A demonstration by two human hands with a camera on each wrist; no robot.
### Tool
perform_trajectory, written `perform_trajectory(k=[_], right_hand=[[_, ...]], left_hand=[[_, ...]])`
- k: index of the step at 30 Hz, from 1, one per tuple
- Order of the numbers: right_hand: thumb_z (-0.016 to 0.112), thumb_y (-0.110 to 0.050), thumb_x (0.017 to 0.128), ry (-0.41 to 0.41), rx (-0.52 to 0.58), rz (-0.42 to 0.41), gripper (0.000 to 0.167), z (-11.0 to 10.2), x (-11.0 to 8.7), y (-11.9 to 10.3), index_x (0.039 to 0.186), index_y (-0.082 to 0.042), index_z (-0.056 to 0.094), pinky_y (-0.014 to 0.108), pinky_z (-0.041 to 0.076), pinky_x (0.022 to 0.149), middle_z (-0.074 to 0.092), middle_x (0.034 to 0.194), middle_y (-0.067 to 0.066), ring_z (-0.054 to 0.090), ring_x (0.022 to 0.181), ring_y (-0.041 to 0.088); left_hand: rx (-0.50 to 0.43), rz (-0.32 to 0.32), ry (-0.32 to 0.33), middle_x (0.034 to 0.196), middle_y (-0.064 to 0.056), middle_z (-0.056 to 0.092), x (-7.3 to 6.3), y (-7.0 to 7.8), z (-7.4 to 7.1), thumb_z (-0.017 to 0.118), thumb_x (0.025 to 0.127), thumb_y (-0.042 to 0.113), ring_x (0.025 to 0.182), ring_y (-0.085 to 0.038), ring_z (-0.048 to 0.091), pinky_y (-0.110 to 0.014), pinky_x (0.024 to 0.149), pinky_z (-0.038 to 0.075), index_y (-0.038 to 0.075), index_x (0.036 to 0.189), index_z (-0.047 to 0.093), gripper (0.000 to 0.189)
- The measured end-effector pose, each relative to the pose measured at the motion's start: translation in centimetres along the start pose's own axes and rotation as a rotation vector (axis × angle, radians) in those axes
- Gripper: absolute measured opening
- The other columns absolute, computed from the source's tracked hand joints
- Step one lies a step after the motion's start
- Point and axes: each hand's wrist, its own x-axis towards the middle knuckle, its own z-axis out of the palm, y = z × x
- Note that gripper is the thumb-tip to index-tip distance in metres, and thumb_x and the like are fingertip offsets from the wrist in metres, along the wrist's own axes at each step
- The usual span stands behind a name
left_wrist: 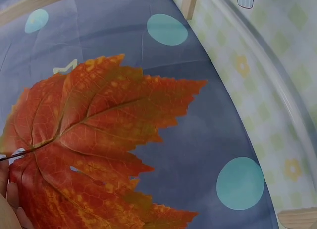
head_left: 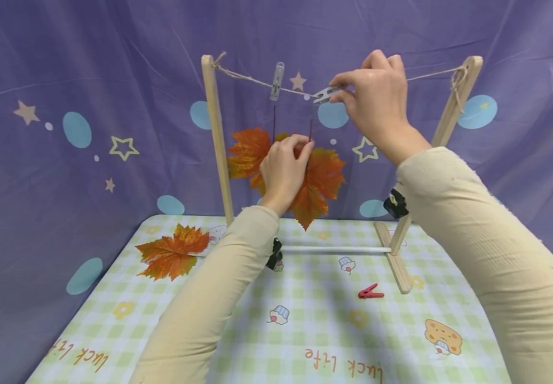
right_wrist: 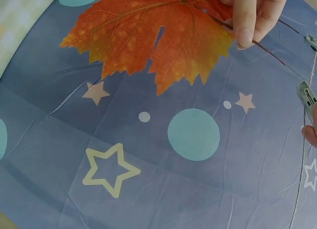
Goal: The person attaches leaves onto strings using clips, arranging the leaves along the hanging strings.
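Observation:
My left hand [head_left: 283, 168] pinches the thin dark stem of an orange maple leaf [head_left: 322, 181], which hangs below the fingers and spreads across the left wrist view. Higher up, my right hand [head_left: 379, 98] pinches a grey clothespin [head_left: 325, 95] between thumb and finger, its tip right at the twine [head_left: 247, 77]. In the right wrist view the leaf's stem tip points toward this clothespin, just short of its nose. To the left, a clear clothespin [head_left: 277, 82] grips the twine, with a second maple leaf [head_left: 247, 152] hanging below it, partly behind my left hand.
The twine is tied between two wooden posts [head_left: 216, 138], joined low down by a white rod [head_left: 339, 249]. On the checked tablecloth [head_left: 238, 346] lie a third maple leaf [head_left: 173, 253] at left and a red clothespin [head_left: 370, 292] at right. A purple curtain [head_left: 137, 48] hangs behind.

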Motion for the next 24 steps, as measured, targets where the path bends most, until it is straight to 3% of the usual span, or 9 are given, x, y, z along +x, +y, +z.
perform_trajectory(k=[6,12,24], right_hand=[[0.071,-0.035,0.088,-0.087,-0.014,0.035,0.03,-0.3,0.3,0.1,0.107,-0.013,0.079,0.046,0.025,0.089,0.072,0.082,0.009,0.044,0.086,0.03],[0.07,-0.036,0.089,-0.176,-0.036,0.066,0.031,-0.4,0.6,-0.3,0.109,-0.015,0.079,0.045,0.024,0.09,0.064,0.076,0.011,0.043,0.088,0.03],[0.072,-0.033,0.089,-0.32,-0.06,-0.004,0.032,-1.1,2.3,0.0,0.111,-0.01,0.077,0.047,0.024,0.089,0.063,0.078,0.013,0.042,0.087,0.031]], left_hand=[[0.021,-0.001,0.001,0.101,0.012,0.071,0.2,-0.2,-0.1,0.06,0.098,0.045,0.083,-0.012,0.059,-0.031,0.068,0.045,0.028,0.112,0.074,0.026],[0.048,0.045,0.014,0.105,0.011,0.071,0.4,-0.7,-0.1,0.061,0.098,0.043,0.08,-0.013,0.057,-0.03,0.066,0.044,0.027,0.112,0.075,0.025],[0.137,0.089,0.026,0.109,0.012,0.071,1.4,-1.3,-0.5,0.06,0.098,0.043,0.09,-0.014,0.063,-0.032,0.074,0.049,0.028,0.11,0.075,0.024]])
